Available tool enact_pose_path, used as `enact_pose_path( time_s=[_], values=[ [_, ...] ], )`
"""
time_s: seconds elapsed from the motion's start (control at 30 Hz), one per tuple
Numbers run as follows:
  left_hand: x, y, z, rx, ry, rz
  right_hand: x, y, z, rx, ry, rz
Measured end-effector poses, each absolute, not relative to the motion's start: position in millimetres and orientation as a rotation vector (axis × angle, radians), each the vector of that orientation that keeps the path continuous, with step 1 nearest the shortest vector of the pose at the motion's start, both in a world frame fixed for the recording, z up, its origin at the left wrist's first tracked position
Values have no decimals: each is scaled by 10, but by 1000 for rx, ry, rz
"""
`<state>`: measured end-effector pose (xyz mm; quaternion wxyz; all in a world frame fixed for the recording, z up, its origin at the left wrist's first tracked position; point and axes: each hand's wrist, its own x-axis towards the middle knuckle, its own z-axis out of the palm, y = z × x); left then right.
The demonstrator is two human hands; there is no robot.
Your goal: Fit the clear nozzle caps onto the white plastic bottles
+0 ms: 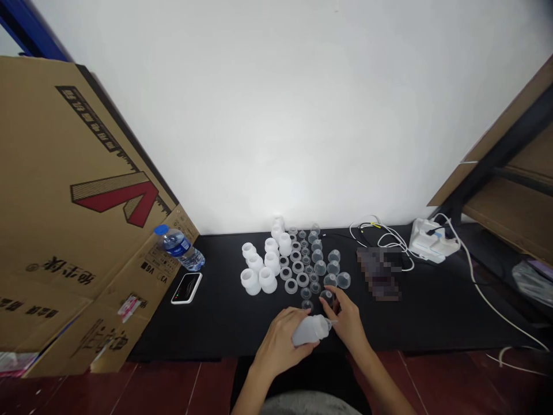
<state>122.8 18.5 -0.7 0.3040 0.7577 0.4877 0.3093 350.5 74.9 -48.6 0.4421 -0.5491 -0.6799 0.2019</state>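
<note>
My left hand (279,340) is shut around a frosted white plastic bottle (310,331), which lies tilted with its narrow end toward my right. My right hand (347,320) is just beyond that narrow end, with thumb and fingers pinching a small clear plastic cup (327,298). In front of my hands, several clear cups (330,280), translucent rings (291,286) and white silicone collars (267,280) stand in loose rows on the black table (216,328). The nearest cups lie close to my right fingers.
A large printed cardboard sheet (73,213) leans at the left, beside a water bottle (179,248) and a phone (186,287). To the right lie a blurred object (379,274), a white device (433,241) and white cables (380,236).
</note>
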Motion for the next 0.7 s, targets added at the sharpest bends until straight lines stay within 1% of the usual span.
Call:
enact_pose_path(
  time_s=[0.7],
  values=[
    [1397,252,31,2079,1161,735,3507,779,-451,-1346,-1573,517]
  ],
)
